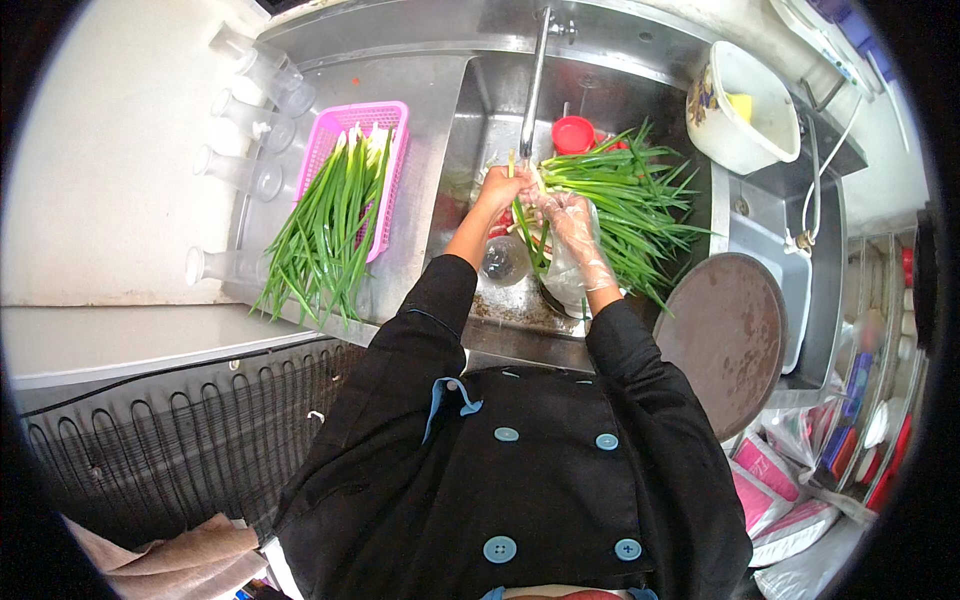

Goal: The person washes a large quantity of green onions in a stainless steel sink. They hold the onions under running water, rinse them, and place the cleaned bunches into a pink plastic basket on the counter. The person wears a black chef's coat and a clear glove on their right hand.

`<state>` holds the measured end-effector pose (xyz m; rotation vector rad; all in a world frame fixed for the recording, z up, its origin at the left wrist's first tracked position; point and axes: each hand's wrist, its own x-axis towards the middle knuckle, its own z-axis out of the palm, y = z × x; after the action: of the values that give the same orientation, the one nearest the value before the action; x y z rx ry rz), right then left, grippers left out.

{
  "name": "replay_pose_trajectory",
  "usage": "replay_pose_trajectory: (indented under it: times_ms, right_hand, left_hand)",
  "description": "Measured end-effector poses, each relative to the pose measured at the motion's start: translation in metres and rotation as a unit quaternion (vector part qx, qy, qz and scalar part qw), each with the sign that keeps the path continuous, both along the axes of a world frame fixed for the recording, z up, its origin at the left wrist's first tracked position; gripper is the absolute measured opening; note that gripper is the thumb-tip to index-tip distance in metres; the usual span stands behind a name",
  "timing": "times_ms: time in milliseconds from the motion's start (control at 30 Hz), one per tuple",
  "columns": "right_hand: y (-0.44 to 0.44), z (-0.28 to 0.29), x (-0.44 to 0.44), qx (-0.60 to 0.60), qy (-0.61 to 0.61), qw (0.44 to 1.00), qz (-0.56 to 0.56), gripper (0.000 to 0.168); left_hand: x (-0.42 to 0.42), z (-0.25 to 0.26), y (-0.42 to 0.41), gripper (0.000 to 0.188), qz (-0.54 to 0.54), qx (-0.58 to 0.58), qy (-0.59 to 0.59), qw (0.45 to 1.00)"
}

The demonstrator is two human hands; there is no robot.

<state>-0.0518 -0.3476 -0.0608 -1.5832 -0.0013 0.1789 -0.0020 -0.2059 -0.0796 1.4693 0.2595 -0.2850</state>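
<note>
My bare left hand (501, 187) holds a green onion by its pale end, just below the faucet spout (533, 97). On the right, my right hand (571, 217), in a clear plastic glove, has its fingers closed on pale stalk near the same spot. Green leaves hang down between the two hands. A large bunch of green onions (630, 202) lies in the sink (495, 307) beside my right hand, leaves pointing right. More green onions (322, 225) rest in a pink plastic basket (397, 176) at left, leaves hanging over its side. My fingertips partly hide the stalks.
A red container (573, 135) and a clear round vessel (505, 260) sit in the sink. Several clear glasses (247, 176) lie along the left edge. To the right are a white tub (739, 120) holding something yellow, a round brown tray (724, 345) and a second basin (780, 255).
</note>
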Motion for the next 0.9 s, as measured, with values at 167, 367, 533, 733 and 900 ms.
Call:
replay_pose_trajectory:
  times_ms: [167, 367, 533, 733, 900]
  right_hand:
    - [-0.021, -0.010, -0.004, -0.156, -0.034, 0.987, 0.023, 0.018]
    - [-0.040, 0.009, -0.023, -0.083, 0.003, 0.995, 0.046, 0.017]
    - [-0.029, -0.001, -0.012, -0.111, -0.008, 0.994, 0.012, 0.022]
    - [-0.004, -0.009, -0.001, 0.003, 0.009, 0.997, 0.072, 0.028]
    - [-0.011, -0.014, -0.009, -0.006, 0.065, 0.995, 0.069, 0.019]
  left_hand:
    - [0.005, -0.006, 0.010, 0.005, 0.062, -0.024, 0.026, 0.997]
    - [0.016, -0.026, 0.052, 0.009, 0.180, -0.018, 0.046, 0.982]
    - [0.008, -0.025, 0.018, 0.018, -0.006, -0.147, 0.100, 0.984]
    - [0.001, -0.013, -0.012, 0.038, -0.048, -0.095, 0.064, 0.992]
    - [0.007, 0.004, 0.009, 0.029, -0.071, 0.092, 0.011, 0.993]
